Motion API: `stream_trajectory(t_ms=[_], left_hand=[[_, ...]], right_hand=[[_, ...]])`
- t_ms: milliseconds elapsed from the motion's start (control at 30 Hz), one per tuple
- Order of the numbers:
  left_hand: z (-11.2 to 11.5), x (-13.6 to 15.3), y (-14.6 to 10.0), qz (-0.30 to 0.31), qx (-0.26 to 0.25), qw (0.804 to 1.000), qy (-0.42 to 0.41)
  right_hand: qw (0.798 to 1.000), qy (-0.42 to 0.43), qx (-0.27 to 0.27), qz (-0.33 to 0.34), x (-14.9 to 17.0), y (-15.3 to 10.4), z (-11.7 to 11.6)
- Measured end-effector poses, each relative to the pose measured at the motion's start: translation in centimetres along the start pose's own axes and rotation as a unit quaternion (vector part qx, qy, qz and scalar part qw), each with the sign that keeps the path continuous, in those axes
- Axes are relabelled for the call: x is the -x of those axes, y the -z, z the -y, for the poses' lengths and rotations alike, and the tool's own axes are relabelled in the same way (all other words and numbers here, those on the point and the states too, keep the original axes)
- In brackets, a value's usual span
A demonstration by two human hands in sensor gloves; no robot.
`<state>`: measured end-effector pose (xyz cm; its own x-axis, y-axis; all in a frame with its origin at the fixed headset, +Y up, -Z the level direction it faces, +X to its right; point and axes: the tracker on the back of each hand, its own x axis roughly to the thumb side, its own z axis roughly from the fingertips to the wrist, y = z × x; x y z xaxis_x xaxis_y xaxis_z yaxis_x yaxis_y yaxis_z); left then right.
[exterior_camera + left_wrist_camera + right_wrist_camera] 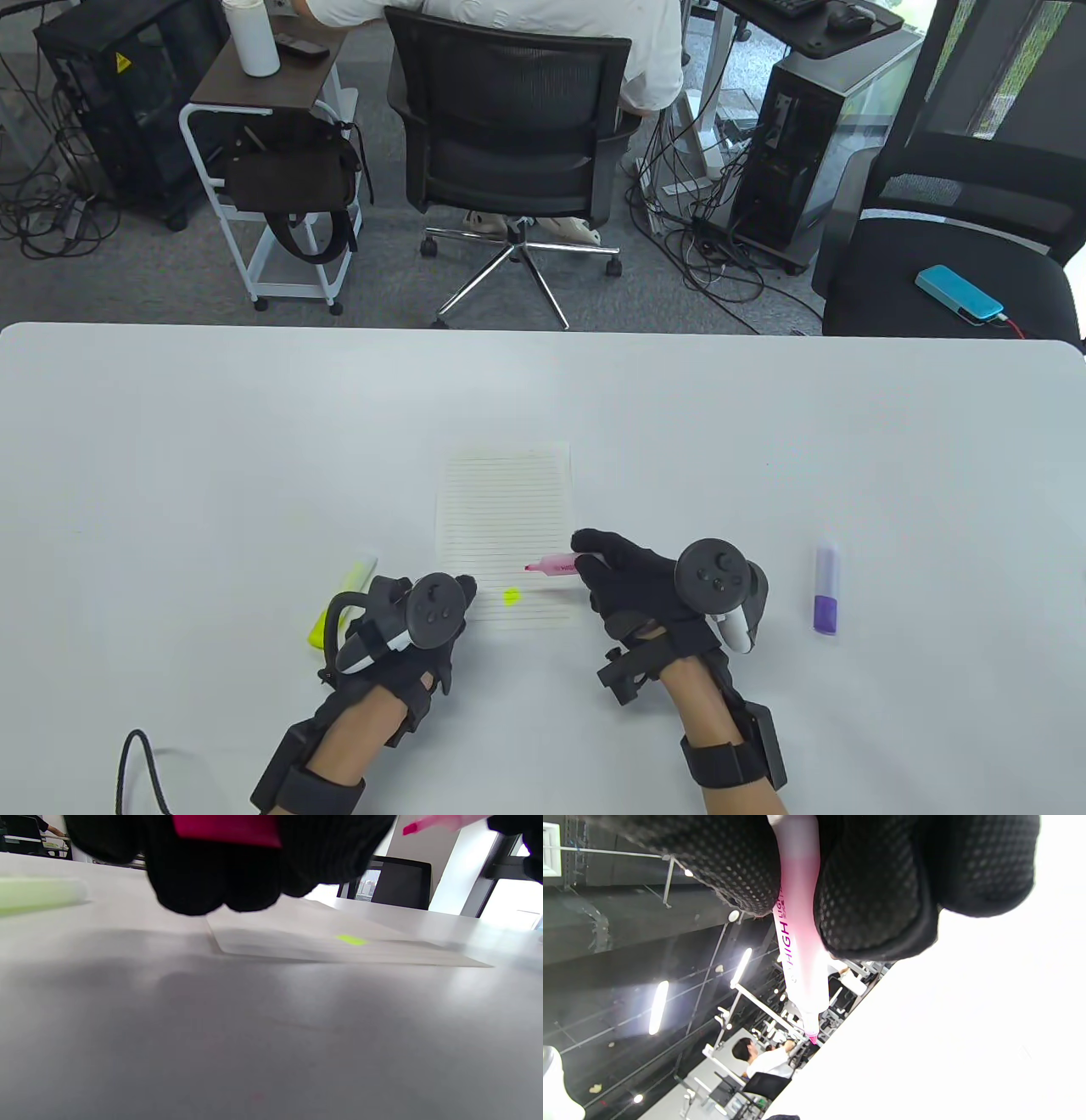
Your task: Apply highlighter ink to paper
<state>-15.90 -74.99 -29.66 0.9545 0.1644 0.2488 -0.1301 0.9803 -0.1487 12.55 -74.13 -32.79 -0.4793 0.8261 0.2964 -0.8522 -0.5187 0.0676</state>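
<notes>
Right hand (pixel 645 586), lower centre-right of the table view, grips the uncapped pink highlighter pen (pixel 556 564) between curled fingers, tip pointing left over the right part of the lined white paper sheet (pixel 502 531); the left wrist view shows the tip raised off the sheet, so it reads as not yet inking. Left hand (pixel 407 628) sits at the sheet's lower-left corner, fingers curled round a magenta piece (pixel 227 827), probably the pink cap. Progress: one small yellow-green ink dot (pixel 511 597) already on the sheet near its bottom edge, no pink mark visible. Left to do, I'd judge: bring the tip down and stroke. Around: yellow-green highlighter (pixel 344 598) lying just left of the left hand, purple highlighter (pixel 827 590) well right of the right hand, both on the white table (pixel 848 441). Beyond the far edge: office chairs, PC towers, a seated person. Nothing blocks the sheet.
</notes>
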Motion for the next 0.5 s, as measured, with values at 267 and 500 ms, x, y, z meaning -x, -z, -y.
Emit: stream_trajectory(t_ms=[267, 500], left_hand=[[0.8, -0.6, 0.2, -0.013, 0.053, 0.998, 0.042], [1.0, -1.0, 0.2, -0.006, 0.060, 0.997, 0.048]], right_hand=[[1.000, -0.013, -0.007, -0.021, 0.3, 0.0, 0.0], [0.999, -0.038, -0.013, -0.026, 0.4, 0.0, -0.2]])
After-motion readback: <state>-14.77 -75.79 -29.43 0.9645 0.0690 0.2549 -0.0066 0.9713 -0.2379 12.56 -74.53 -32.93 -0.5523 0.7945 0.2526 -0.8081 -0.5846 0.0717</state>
